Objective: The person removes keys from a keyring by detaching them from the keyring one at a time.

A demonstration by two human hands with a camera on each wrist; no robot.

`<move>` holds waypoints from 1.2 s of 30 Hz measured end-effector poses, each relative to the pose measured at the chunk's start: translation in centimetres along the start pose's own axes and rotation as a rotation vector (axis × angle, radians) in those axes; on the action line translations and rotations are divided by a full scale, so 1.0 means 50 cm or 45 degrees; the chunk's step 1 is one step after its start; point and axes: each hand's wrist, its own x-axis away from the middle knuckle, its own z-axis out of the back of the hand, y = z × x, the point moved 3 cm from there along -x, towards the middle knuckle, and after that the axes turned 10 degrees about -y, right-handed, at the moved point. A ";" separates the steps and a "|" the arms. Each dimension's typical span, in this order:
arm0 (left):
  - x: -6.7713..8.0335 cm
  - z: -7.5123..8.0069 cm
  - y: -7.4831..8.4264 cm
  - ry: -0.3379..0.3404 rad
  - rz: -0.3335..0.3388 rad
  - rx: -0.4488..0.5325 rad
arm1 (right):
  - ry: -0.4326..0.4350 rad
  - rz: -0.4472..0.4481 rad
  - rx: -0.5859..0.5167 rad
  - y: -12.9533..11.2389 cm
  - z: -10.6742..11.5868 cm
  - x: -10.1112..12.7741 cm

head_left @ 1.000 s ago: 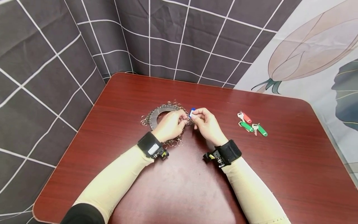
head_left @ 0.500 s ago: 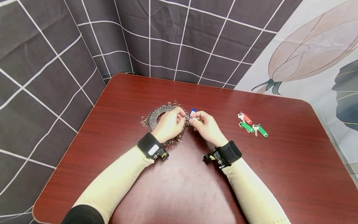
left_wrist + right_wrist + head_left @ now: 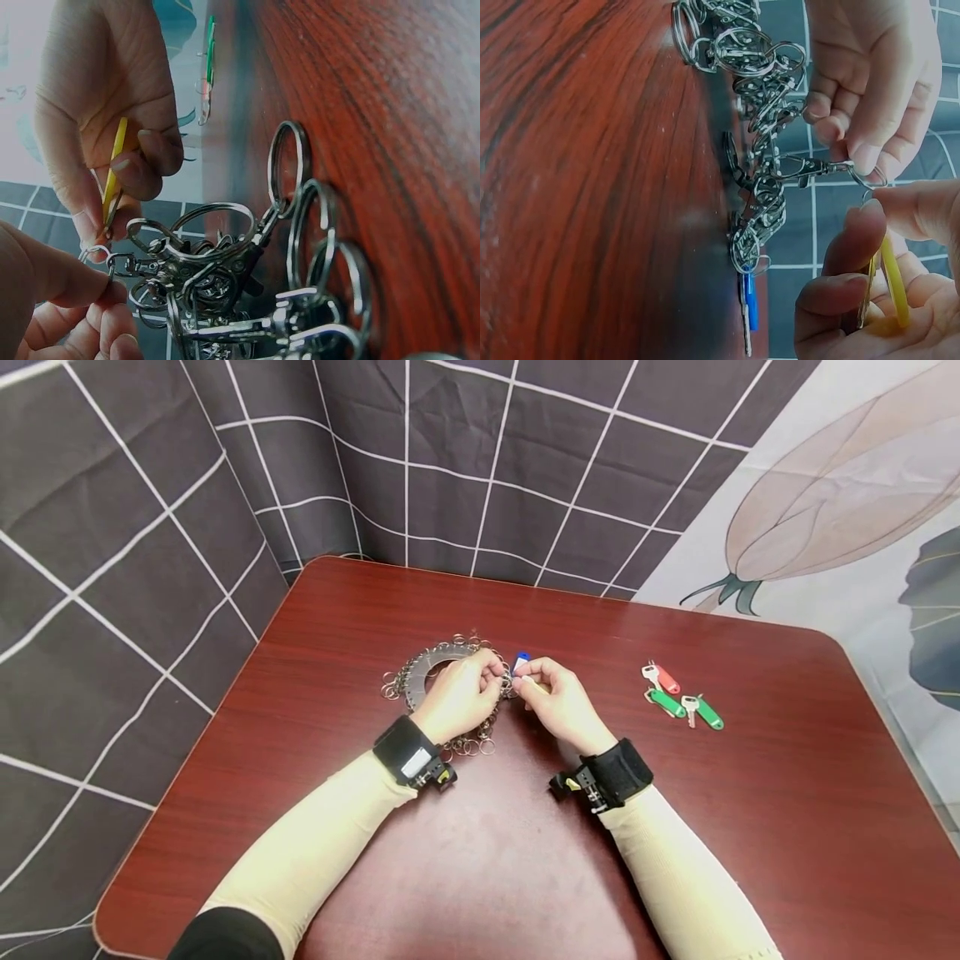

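Observation:
A grey metal disc [image 3: 420,670] hung with several key rings [image 3: 225,285] lies on the red-brown table [image 3: 480,860]. My left hand [image 3: 498,677] rests over its right side and pinches a small split ring [image 3: 96,253] on a swivel clasp [image 3: 806,169]. My right hand [image 3: 525,677] meets it, pinching a yellow key tag [image 3: 116,161] with a key against that ring [image 3: 868,178]. A blue-tagged key [image 3: 520,658] lies just behind the fingers, attached to the ring cluster [image 3: 757,112].
Three loose keys lie to the right of my hands: one red-tagged [image 3: 662,677] and two green-tagged [image 3: 663,702] [image 3: 707,712]. A dark checked curtain [image 3: 450,460] hangs behind the table's far edge. Black wrist straps [image 3: 609,772] sit on both arms.
My two hands have drawn slightly closer together at the ring, and the right fingers now cover more of the blue tag. The disc and loose keys have not moved.

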 end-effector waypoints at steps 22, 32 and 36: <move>-0.001 -0.017 0.009 -0.151 -0.046 -0.119 | -0.044 0.156 0.359 -0.006 0.040 0.021; -0.003 -0.021 -0.001 -0.090 -0.014 -0.128 | -0.022 0.166 0.313 -0.001 0.043 0.025; -0.003 -0.020 -0.006 -0.059 -0.017 -0.135 | -0.013 0.180 0.299 0.001 0.041 0.018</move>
